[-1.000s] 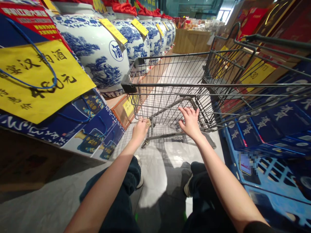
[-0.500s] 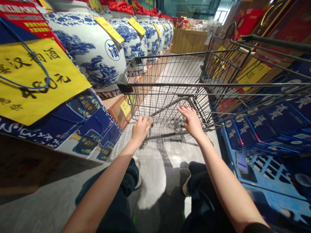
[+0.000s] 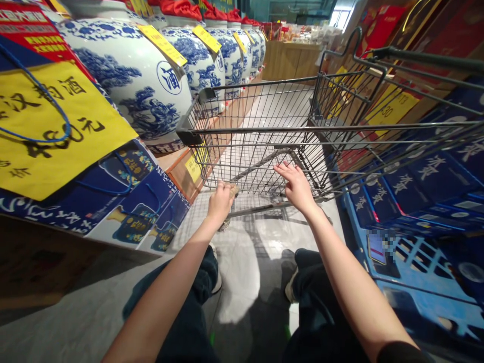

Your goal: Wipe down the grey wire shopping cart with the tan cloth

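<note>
A black wire shopping cart (image 3: 260, 131) stands sideways across the aisle, its basket holding nothing that I can see. My left hand (image 3: 221, 202) is closed around a small tan object (image 3: 235, 190) near the cart's lower left corner; only a bit of it shows beyond the fingers. My right hand (image 3: 297, 185) is in front of the basket's lower side, palm down, its fingers stretched out to the left and holding nothing.
Blue-and-white jars (image 3: 151, 85) with red cloth tops line the left side. A yellow price sign (image 3: 56, 126) hangs before blue boxes at near left. Blue boxes (image 3: 427, 176) and a light blue pallet (image 3: 427, 282) with a phone (image 3: 377, 247) are at right.
The view has shifted slightly, so the cart and jars appear a little farther left. Both hands keep nearly the same pose and place.
</note>
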Available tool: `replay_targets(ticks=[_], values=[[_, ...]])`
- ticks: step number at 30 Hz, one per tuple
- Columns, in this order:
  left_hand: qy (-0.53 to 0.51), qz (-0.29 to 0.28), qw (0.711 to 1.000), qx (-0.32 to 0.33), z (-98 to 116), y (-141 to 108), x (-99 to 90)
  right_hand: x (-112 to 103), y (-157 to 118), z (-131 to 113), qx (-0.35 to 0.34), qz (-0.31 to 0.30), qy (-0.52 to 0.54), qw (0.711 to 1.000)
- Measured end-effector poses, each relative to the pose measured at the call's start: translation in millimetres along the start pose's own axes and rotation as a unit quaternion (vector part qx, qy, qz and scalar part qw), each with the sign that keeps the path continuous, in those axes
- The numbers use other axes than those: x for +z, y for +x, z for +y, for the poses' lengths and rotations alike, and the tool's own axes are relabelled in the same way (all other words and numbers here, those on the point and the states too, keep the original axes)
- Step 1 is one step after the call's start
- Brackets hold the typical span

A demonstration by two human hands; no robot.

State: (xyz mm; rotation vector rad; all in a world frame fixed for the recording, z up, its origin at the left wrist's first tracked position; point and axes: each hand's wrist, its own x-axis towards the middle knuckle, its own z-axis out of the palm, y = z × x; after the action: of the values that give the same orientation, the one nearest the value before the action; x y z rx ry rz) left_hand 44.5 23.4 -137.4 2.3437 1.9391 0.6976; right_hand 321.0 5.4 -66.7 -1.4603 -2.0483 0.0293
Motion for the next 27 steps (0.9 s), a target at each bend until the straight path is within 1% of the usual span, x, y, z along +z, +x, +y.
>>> replay_targets(ticks=[2,6,7,10,12,15,17,21,25,27], values=[[0.0,-0.026,1.0,-0.008,3,0,2.7,0,0,-1,0.003,-0.004,-0.004,1.0],[-0.003,-0.016,1.0,0.015,11,0,1.8,-1,1,-2,0.009,-0.001,0.004,1.0],[0.007,-0.022,1.0,0.016,13,0,0.6,-1,1,-2,0.009,0.001,0.009,1.0],[0.047,-0.07,0.996,-0.011,20,2,-2.5,-2,1,-3,0.012,-0.001,0.025,1.0],[0.057,-0.083,0.995,-0.017,23,3,-4.0,-3,1,-4,0.016,-0.007,0.03,0.999],[0.047,-0.055,0.997,0.008,24,4,-5.1,-3,1,-4,0.021,-0.012,0.035,0.999],[0.048,-0.049,0.997,0.021,23,4,-4.2,-4,1,-4,0.021,-0.011,0.037,0.999],[0.063,-0.063,0.996,0.012,23,5,-1.0,-3,1,-4,0.018,-0.011,0.039,0.999],[0.045,-0.026,0.998,0.022,24,6,-1.4,-3,1,-3,0.019,-0.008,0.036,0.999],[0.048,-0.033,0.998,0.017,25,6,-0.6,-2,1,-4,0.018,-0.006,0.034,0.999]])
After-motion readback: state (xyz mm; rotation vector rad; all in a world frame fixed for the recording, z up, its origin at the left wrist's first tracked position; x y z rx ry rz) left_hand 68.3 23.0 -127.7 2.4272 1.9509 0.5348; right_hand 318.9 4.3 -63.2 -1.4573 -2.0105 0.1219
